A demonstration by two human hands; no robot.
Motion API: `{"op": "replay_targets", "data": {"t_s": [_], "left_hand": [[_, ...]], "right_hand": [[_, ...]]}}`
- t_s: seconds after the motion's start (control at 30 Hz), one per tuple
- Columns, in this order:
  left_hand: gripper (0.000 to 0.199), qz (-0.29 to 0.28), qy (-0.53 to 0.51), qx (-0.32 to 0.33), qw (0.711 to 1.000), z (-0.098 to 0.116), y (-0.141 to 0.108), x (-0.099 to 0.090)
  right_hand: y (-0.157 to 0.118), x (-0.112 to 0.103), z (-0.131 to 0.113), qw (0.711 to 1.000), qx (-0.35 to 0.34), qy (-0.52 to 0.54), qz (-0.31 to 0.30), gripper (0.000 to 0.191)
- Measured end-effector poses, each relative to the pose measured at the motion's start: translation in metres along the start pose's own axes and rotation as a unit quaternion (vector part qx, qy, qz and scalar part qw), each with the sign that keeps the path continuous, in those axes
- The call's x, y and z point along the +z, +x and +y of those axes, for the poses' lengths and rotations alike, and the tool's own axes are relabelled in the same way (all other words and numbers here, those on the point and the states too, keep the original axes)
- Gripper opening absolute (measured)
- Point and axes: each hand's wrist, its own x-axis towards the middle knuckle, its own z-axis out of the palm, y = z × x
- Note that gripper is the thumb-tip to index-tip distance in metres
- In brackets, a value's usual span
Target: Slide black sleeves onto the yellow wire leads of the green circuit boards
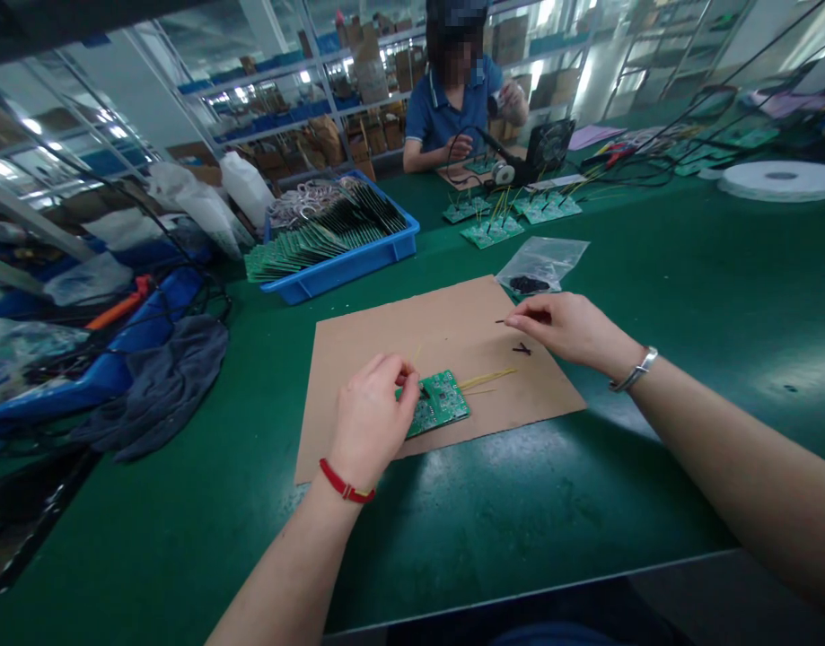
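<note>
A green circuit board (444,401) lies on a sheet of cardboard (378,336), with thin yellow wires (489,381) running out from its right side. My left hand (375,408) covers the board's left end, thumb and fingers pinched together. A thin yellow wire (419,349) sticks up at those fingertips; the grip itself is partly hidden. Over the cardboard's right part, my right hand (564,327) pinches a short thin black tube (499,321). Several similar black tubes (522,349) lie just below it on the cardboard.
A clear plastic bag (543,263) of black pieces lies beyond my right hand. A blue tray (358,264) holds stacked circuit boards. More wired boards (493,231) lie near a person (458,108) across the green table (688,359). Grey cloth (173,386) lies left.
</note>
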Motion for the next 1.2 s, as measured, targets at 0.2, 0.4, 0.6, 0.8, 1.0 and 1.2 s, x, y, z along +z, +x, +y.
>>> {"op": "replay_targets", "data": {"t_s": [0.2,0.4,0.6,0.8,1.0,1.2], "left_hand": [[0.015,0.234,-0.048,0.059,0.969,0.008,-0.008,-0.009],[0.016,0.163,-0.044,0.277,0.946,0.027,-0.029,0.011],[0.014,-0.058,0.018,0.253,0.966,0.052,-0.024,0.050],[0.015,-0.103,0.159,0.119,0.975,0.052,0.013,0.060],[0.014,-0.094,0.155,0.104,0.978,0.043,0.017,0.066],[0.013,-0.023,-0.009,0.051,0.998,0.041,0.012,0.057]], "right_hand": [[-0.005,0.008,0.015,0.970,0.041,-0.223,-0.088,0.012],[-0.007,0.012,0.007,0.957,0.016,-0.268,-0.108,0.015],[-0.006,0.019,0.007,0.963,-0.012,-0.258,-0.076,0.019],[-0.010,0.020,-0.005,0.997,-0.048,-0.045,0.038,0.010],[-0.016,0.016,-0.014,0.983,-0.057,0.136,0.111,0.007],[-0.011,0.023,-0.010,0.931,-0.016,0.336,0.141,0.010]]}}
